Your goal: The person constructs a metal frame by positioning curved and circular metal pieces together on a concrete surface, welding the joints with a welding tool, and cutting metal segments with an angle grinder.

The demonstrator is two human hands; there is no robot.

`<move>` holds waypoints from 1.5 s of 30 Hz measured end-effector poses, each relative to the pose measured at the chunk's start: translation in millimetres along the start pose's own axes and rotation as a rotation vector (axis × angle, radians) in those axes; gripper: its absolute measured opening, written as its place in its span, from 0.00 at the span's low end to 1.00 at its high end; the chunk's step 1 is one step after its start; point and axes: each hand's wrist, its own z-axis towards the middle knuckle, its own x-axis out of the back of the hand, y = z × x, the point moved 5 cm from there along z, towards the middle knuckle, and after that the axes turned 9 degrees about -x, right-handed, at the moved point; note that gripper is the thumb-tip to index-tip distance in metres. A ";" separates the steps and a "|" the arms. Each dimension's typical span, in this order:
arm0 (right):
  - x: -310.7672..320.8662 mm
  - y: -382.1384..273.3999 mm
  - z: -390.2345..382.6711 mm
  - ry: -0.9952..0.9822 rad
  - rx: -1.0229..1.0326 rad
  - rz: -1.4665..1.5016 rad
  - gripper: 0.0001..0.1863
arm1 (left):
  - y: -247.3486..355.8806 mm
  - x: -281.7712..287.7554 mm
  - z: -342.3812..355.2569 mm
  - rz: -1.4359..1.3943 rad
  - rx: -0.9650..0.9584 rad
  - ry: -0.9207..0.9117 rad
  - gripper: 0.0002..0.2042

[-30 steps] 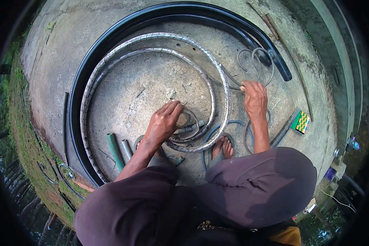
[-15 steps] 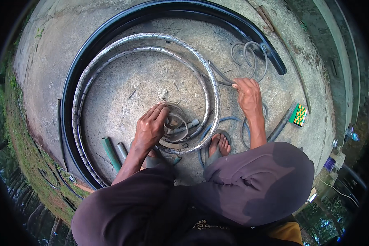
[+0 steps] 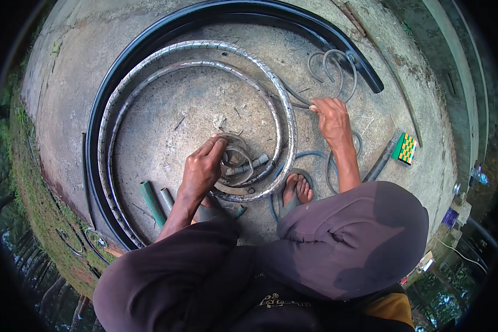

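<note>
My right hand (image 3: 334, 123) pinches a thin grey cord-like tube (image 3: 296, 99) just right of a large hoop. Loose loops (image 3: 337, 66) of similar grey tube curl beyond that hand. My left hand (image 3: 203, 166) is closed on a small coil of grey-brown strip (image 3: 239, 145) inside the hoop's near side; its fingertips are partly hidden. The hoop (image 3: 289, 133) is a double ring wrapped in silver, banded material, lying on the concrete. Close to my left hand, a grey tubular connector (image 3: 254, 164) rests by the hoop's near side.
A thick black curved pipe (image 3: 97, 138) arcs around the hoop. Short green (image 3: 151, 200) and grey tubes (image 3: 167, 197) lie beside my left forearm. At right are a dark tube (image 3: 380, 160) and a green-and-yellow checkered box (image 3: 406, 148). My sandaled foot (image 3: 297, 188) stands near the hoop.
The view has shifted slightly. Both hands keep their grips in nearly the same places, and the loose loops beyond my right hand have moved a little.
</note>
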 end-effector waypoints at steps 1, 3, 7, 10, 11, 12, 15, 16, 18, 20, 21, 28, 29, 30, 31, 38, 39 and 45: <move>0.2 -0.2 -0.3 0.001 0.000 -0.003 0.08 | -0.9 -0.4 -0.9 -0.005 0.009 -0.004 0.19; 1.2 -2.1 -1.3 -0.005 -0.008 -0.001 0.08 | -2.7 0.2 -3.1 -0.016 0.028 -0.012 0.19; 1.8 -2.7 -1.2 -0.009 -0.004 -0.003 0.07 | -5.1 -0.2 -2.2 -0.056 0.047 -0.033 0.21; 1.6 0.1 -2.3 -0.025 -0.012 -0.006 0.07 | -5.6 -2.0 -3.6 -0.064 0.042 -0.030 0.22; 1.2 1.0 -2.5 -0.019 -0.012 -0.002 0.07 | -5.7 -2.9 -3.8 -0.066 0.034 -0.029 0.22; 0.4 0.3 -2.3 -0.012 -0.011 0.000 0.07 | -6.8 -2.8 -3.5 -0.067 0.023 -0.027 0.23; 0.3 -1.2 -0.2 -0.007 -0.002 -0.006 0.08 | -10.0 -2.3 -3.4 -0.088 0.019 -0.026 0.23; 0.4 -2.4 0.6 -0.009 0.005 -0.007 0.08 | -10.3 -2.0 -3.7 -0.086 0.024 -0.031 0.23; 2.0 -4.0 0.4 -0.036 -0.012 -0.023 0.08 | -9.6 -3.5 -4.3 -0.082 0.039 -0.039 0.23; 4.9 -7.0 -0.1 -0.056 -0.034 -0.030 0.08 | -8.5 -3.9 -2.2 -0.079 0.029 -0.053 0.22; 7.4 -7.1 0.4 -0.062 -0.045 -0.030 0.08 | -7.8 -4.2 -0.1 -0.071 0.026 -0.056 0.22; 18.4 -26.8 -5.3 0.082 -0.048 -0.032 0.11 | -8.8 1.4 -5.8 -0.036 0.002 -0.019 0.20; 24.3 -34.0 -8.3 0.155 -0.035 -0.036 0.12 | -10.0 1.0 -7.1 -0.030 -0.001 -0.007 0.21; 30.7 -40.9 -12.1 0.202 -0.024 -0.045 0.13 | -8.2 0.8 -5.8 -0.019 0.007 -0.029 0.20; 27.4 -41.8 -17.1 0.115 -0.121 0.046 0.13 | -8.0 0.2 -5.5 -0.016 0.004 -0.026 0.20; -18.0 -58.5 -39.6 -0.280 -0.417 0.248 0.24 | -8.9 -5.3 -2.5 -0.017 -0.009 -0.011 0.18; -20.1 -56.9 -40.8 -0.254 -0.405 0.213 0.23 | -7.8 -5.2 -0.8 -0.019 -0.008 -0.008 0.18; -26.5 -74.2 -32.2 -0.264 -0.350 0.086 0.15 | -9.6 10.5 -4.8 -0.019 0.013 0.019 0.16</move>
